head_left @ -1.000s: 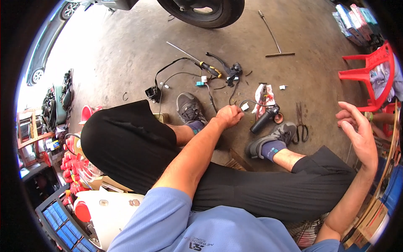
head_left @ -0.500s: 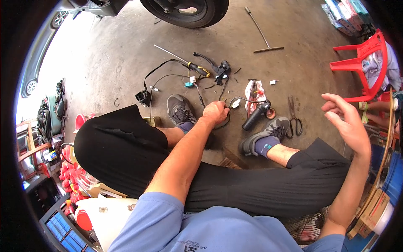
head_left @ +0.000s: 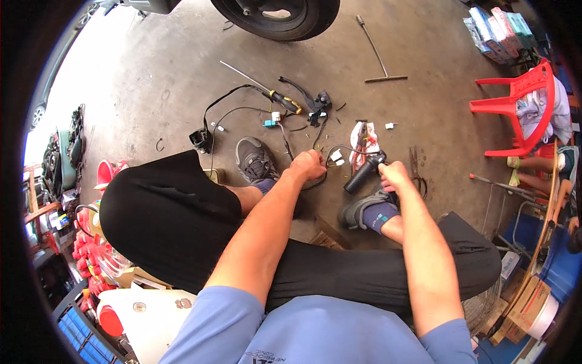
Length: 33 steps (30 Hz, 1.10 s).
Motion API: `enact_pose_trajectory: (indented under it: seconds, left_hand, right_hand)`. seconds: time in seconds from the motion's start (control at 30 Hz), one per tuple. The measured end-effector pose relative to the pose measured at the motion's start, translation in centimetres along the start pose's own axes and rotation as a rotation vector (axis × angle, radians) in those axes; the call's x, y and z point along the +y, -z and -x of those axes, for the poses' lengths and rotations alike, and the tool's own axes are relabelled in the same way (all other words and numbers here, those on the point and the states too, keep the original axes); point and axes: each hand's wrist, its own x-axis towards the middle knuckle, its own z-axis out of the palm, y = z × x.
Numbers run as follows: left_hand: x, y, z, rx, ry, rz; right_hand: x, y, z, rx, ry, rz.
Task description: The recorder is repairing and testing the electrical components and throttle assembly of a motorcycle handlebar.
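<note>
Grey concrete workshop floor [head_left: 151, 79], tyre [head_left: 276, 15] at top, red plastic chair [head_left: 518, 106] right. Left hand [head_left: 308, 165] fisted round black wiring [head_left: 230, 100]; right hand [head_left: 394, 176] clamped on black handlebar grip [head_left: 362, 173] beside shoe [head_left: 364, 209].

Landmark: red plastic chair [head_left: 520, 103]. A row of flat rectangular packages [head_left: 496, 27] in pale blue, pink and green stands well above the chair, at the upper right. A small torn red-and-white packet [head_left: 364, 141] lies on the floor to the chair's left. Brown cardboard boxes [head_left: 528, 303] stand well below the chair, at the lower right.
</note>
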Motion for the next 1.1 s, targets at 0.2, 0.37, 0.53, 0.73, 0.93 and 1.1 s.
enact_pose_trajectory:
  seconds: [0.2, 0.37, 0.53, 0.73, 0.93, 1.1]
  left_hand:
    - [-0.8, 0.2, -0.4, 0.02, 0.02, -0.045]
    - [-0.4, 0.1, 0.5, -0.244, -0.066, 0.025]
    - [0.8, -1.4, 1.1, -0.329, -0.07, -0.075]
    - [1.6, -3.3, 1.6, -0.383, -0.102, -0.242]
    - [1.5, -2.7, 1.0, -0.248, -0.021, -0.2]
    - [2.2, 0.8, -0.2, -0.098, -0.041, -0.079]
  right_hand:
    - [0.1, -4.3, -0.4, 0.003, -0.044, -0.153]
    - [0.1, -6.7, -0.5, 0.085, -0.057, -0.201]
    - [0.8, -7.4, -0.8, 0.089, 0.0, -0.288]
    - [0.4, -6.9, 0.2, 0.391, 0.069, -0.159]
    - [1.1, -6.9, -0.7, 0.495, 0.357, -0.184]
    - [1.2, -6.5, -1.4, 0.234, 0.433, -0.578]
